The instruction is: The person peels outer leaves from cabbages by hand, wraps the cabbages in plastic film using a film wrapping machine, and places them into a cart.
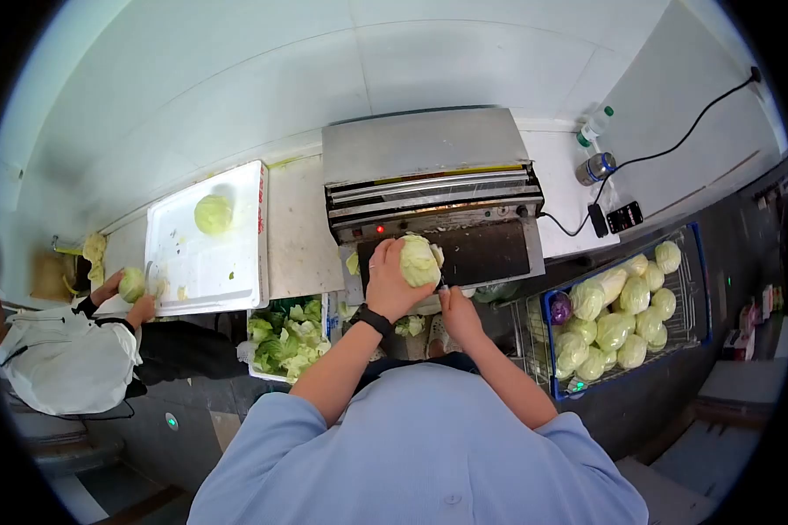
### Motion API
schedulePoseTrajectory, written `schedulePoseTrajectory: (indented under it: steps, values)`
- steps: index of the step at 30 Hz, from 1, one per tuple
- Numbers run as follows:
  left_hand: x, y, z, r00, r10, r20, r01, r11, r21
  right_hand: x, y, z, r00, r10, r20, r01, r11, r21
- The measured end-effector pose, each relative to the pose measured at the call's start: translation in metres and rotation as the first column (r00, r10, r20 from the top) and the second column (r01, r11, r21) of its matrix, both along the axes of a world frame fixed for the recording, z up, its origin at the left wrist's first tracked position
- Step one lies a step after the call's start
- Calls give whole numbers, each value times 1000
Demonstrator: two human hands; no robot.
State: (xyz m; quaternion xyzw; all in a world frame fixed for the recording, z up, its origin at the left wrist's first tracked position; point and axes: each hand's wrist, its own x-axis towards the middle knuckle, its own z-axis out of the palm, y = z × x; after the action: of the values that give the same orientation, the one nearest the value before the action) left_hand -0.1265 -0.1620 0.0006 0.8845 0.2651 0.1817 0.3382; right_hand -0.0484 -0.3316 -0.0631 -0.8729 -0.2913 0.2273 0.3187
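My left hand is closed around the left side of a pale green cabbage, steadying it over the dark plate of a film wrapping machine. Close to the cabbage's lower right, my right hand is closed in a fist around what looks like a small knife; only a little of it shows at the cabbage's base. A loose leaf lies left of my left hand. Beneath the counter, a white crate holds cut-off cabbage leaves.
At left, a co-worker's hands hold another cabbage beside a white tray bearing one cabbage. A blue-rimmed cart of wrapped cabbages stands right. A bottle, jar, phone and cable are near the wall.
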Motion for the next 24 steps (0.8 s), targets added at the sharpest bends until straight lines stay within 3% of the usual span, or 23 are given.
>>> schedulePoseTrajectory:
  steps: [4, 8, 11, 14, 16, 17, 18, 21, 24]
  values:
    - [-2, 8, -5, 1000, -14, 28, 16, 997, -74, -4, -8, 4, 1000, -24, -13, 24, 1000, -11]
    - [-1, 2, -2, 1000, -11, 2, 11, 1000, 20, -8, -27, 1, 991, -60, -119, 64, 998, 29]
    - [-3, 1, 0, 1000, -6, -13, 6, 1000, -24, -2, -53, 21, 982, -174, -68, 185, 961, 205]
    - [-4, -1, 5, 1000, -11, -22, 10, 998, -58, 39, -84, 45, 907, -411, -96, 419, 853, 312]
    - [-2, 0, 3, 1000, -13, -12, 12, 999, -41, 98, -108, 33, 863, -474, 176, 388, 843, 372]
    - [-2, -1, 4, 1000, -14, -17, 13, 999, -35, 132, -120, 29, 811, -458, 364, 357, 880, 313]
    - [-3, -1, 5, 1000, -11, -23, 10, 1000, -28, 167, -128, 30, 802, -439, 406, 368, 898, 242]
    - [-1, -2, 6, 999, -3, -40, 2, 999, -32, 263, -133, 19, 809, -308, 501, 329, 943, 48]
    - [-3, -6, 8, 998, 6, -55, -9, 999, -42, 340, -117, -10, 825, -326, 461, 402, 912, -74]
